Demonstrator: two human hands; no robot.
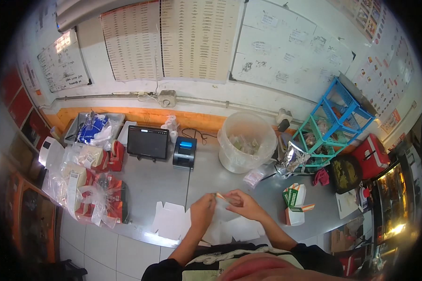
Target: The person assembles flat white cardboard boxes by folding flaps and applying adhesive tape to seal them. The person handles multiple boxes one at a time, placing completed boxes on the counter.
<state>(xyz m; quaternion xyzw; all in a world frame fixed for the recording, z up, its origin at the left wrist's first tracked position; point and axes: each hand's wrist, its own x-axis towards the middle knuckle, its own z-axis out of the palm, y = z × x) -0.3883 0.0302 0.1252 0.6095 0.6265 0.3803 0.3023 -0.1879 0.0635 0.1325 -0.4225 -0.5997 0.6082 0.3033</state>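
Note:
My left hand (203,213) and my right hand (245,205) meet above the near edge of the metal counter, fingers closed. Between their fingertips is a small, thin piece with an orange and white edge (221,196); its kind is too small to make out. Beneath and beside the hands lie flat, unfolded white cartons, one left of my left wrist (170,221) and another white sheet under my right forearm (245,229). Right of my right hand stand folded paper food boxes (294,206) in white, green and orange, flaps raised.
At the back are a tablet (147,142), a small receipt printer (184,152) and a translucent bucket (245,161) holding small packets. Plastic-wrapped packs (98,196) crowd the left. To the right are crumpled foil (293,158), stacked blue and green baskets (324,136) and a dark bin (346,173).

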